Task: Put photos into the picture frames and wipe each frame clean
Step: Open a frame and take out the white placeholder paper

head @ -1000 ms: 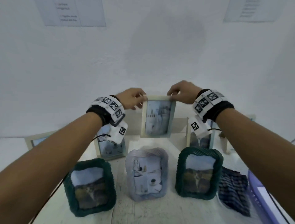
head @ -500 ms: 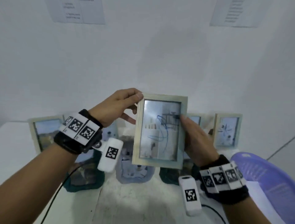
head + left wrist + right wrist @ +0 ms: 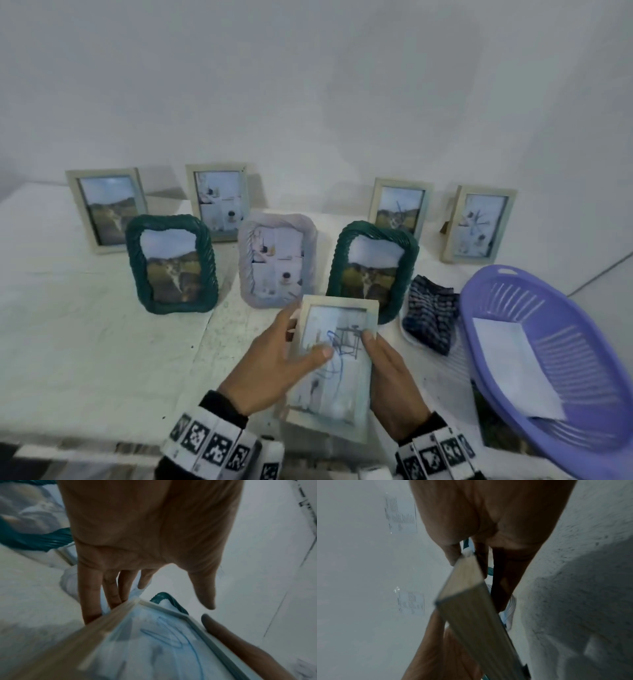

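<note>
I hold a pale wooden picture frame [image 3: 337, 363] low over the table's near edge, tilted back toward me. Its glass shows a photo with blue scribbles on it. My left hand [image 3: 284, 359] grips the frame's left side, fingers behind it and thumb lying across the glass. My right hand [image 3: 390, 377] grips the right side, thumb on the front edge. In the left wrist view the frame [image 3: 154, 642] fills the lower part, with my left fingers [image 3: 89, 601] behind its edge. In the right wrist view I see the frame's wooden side [image 3: 471, 601].
Seven more frames with photos stand on the white table [image 3: 85, 342]: several pale ones at the back, two green woven ones [image 3: 171, 263] [image 3: 371, 270] and a lilac one [image 3: 277, 260] in front. A striped cloth [image 3: 430, 318] lies beside a purple basket [image 3: 561, 308] holding white paper [image 3: 513, 363].
The frame has come from the back row, up and then down toward me, to the table's near edge. My left thumb now lies on the glass.
</note>
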`<state>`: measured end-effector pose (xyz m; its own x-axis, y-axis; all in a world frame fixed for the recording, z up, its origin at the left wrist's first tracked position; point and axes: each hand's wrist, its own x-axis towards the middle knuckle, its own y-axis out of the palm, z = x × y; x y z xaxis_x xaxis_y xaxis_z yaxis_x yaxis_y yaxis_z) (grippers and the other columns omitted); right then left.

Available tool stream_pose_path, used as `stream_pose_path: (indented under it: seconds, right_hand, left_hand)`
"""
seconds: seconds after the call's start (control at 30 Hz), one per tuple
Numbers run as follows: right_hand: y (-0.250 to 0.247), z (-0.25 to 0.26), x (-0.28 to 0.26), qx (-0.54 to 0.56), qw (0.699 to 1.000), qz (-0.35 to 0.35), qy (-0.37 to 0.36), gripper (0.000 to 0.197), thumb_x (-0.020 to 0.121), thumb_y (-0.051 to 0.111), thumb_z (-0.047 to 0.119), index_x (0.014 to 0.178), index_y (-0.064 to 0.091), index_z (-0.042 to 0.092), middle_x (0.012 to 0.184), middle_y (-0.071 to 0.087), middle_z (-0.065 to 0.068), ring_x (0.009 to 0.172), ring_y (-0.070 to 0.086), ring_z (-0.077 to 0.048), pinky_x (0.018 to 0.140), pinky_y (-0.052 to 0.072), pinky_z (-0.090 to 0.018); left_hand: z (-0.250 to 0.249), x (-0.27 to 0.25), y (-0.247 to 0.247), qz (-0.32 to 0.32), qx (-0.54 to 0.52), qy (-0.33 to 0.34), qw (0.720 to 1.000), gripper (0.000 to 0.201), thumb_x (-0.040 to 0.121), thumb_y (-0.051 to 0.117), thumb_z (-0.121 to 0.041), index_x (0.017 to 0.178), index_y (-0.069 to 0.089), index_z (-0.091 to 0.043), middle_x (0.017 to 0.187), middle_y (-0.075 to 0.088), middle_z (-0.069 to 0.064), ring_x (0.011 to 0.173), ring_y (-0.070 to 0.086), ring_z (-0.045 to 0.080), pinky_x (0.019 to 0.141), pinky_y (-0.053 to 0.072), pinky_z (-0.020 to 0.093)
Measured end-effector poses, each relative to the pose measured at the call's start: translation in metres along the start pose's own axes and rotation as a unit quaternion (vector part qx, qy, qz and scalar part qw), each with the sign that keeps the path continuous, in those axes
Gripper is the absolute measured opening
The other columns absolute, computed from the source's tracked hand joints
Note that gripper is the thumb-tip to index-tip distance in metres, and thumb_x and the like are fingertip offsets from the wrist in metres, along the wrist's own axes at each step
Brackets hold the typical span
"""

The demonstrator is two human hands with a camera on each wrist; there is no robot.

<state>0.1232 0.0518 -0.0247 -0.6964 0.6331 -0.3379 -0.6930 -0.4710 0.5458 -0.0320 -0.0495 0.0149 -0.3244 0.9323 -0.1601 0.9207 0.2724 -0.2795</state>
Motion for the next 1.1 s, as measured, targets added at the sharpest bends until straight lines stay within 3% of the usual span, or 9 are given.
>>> stream_pose_path:
  seconds: [0.13,0.3,0.37,0.47,0.7,0.8,0.93,1.0,1.1]
  right_hand:
    - [0.003,-0.010,-0.005,-0.058,0.998,0.035,0.017,0.047,0.095,0.043,0.040,0.132,0.054,0.015,0.126,0.062,-0.015,0.116,0.059,-0.036,0.097,0.046,-0.056]
    - [0.008,-0.020,-0.002,-0.119,0.993,0.017,0.015,0.044,0.095,0.047,0.049,0.120,0.063,0.017,0.119,0.065,-0.013,0.093,0.063,-0.034,0.083,0.052,-0.051]
    - [0.009,-0.026,0.002,-0.145,0.989,-0.009,0.012,0.043,0.093,0.048,0.046,0.118,0.062,0.014,0.114,0.066,-0.015,0.080,0.061,-0.031,0.069,0.051,-0.042]
    - [0.009,-0.034,0.003,-0.192,0.980,-0.043,-0.013,0.033,0.094,0.047,0.039,0.110,0.064,0.016,0.101,0.068,-0.018,0.076,0.059,-0.025,0.066,0.048,-0.034]
    - [-0.003,-0.052,-0.001,-0.278,0.952,-0.105,-0.077,0.017,0.097,0.052,0.019,0.104,0.067,0.023,0.083,0.063,-0.006,0.078,0.060,-0.020,0.073,0.055,-0.037]
    - [-0.008,-0.061,0.000,-0.364,0.919,-0.115,-0.094,0.018,0.096,0.054,0.017,0.103,0.068,0.027,0.084,0.068,0.002,0.083,0.065,-0.019,0.076,0.057,-0.042]
    - [-0.011,-0.074,-0.002,-0.490,0.852,-0.132,-0.125,0.017,0.092,0.060,0.018,0.105,0.066,0.026,0.097,0.066,0.007,0.087,0.062,-0.005,0.074,0.049,-0.016]
    - [-0.009,-0.078,-0.005,-0.535,0.822,-0.128,-0.147,0.020,0.090,0.063,0.018,0.108,0.065,0.025,0.098,0.062,0.007,0.084,0.060,-0.004,0.071,0.046,-0.011]
    - [-0.007,-0.083,-0.007,-0.602,0.772,-0.110,-0.169,0.028,0.087,0.065,0.017,0.115,0.064,0.022,0.099,0.055,0.005,0.077,0.055,-0.002,0.069,0.043,-0.007]
  left_hand:
    - [0.002,-0.007,0.022,0.008,-0.075,0.001,0.997,0.060,0.082,0.073,-0.023,0.117,0.033,-0.053,0.105,0.058,-0.038,0.099,0.051,-0.025,0.075,0.043,0.001]
    - [0.020,-0.003,0.017,-0.009,-0.132,-0.040,0.990,0.073,0.072,0.072,-0.049,0.126,0.024,-0.063,0.120,0.048,-0.030,0.107,0.050,-0.019,0.075,0.046,0.006]
    - [0.031,-0.003,0.013,-0.007,-0.174,-0.058,0.983,0.074,0.076,0.072,-0.055,0.135,0.028,-0.053,0.126,0.054,-0.019,0.109,0.057,-0.008,0.079,0.051,0.014]
    - [0.041,-0.006,0.006,-0.017,-0.206,-0.070,0.976,0.068,0.075,0.067,-0.063,0.135,0.042,-0.042,0.123,0.064,-0.004,0.109,0.064,0.009,0.089,0.054,0.034]
    - [0.084,-0.024,-0.024,-0.148,-0.170,-0.051,0.973,0.021,0.090,0.062,-0.021,0.110,0.058,-0.018,0.096,0.070,0.004,0.092,0.067,0.010,0.066,0.051,0.015]
    - [0.105,-0.024,-0.024,-0.168,-0.072,-0.065,0.981,0.009,0.094,0.059,-0.017,0.103,0.063,-0.019,0.096,0.069,-0.001,0.082,0.064,0.002,0.061,0.047,0.008]
    - [0.126,-0.024,-0.022,-0.177,0.141,-0.003,0.974,0.024,0.094,0.056,-0.037,0.109,0.068,-0.022,0.095,0.066,-0.012,0.086,0.061,0.001,0.075,0.048,0.016]
    - [0.131,-0.026,-0.020,-0.160,0.202,0.016,0.966,0.042,0.089,0.051,-0.051,0.118,0.065,-0.023,0.095,0.058,-0.009,0.083,0.056,0.002,0.075,0.048,0.022]
    - [0.131,-0.027,-0.021,-0.130,0.225,0.022,0.965,0.043,0.089,0.061,-0.044,0.129,0.056,-0.029,0.097,0.053,-0.009,0.081,0.054,0.001,0.073,0.044,0.018]
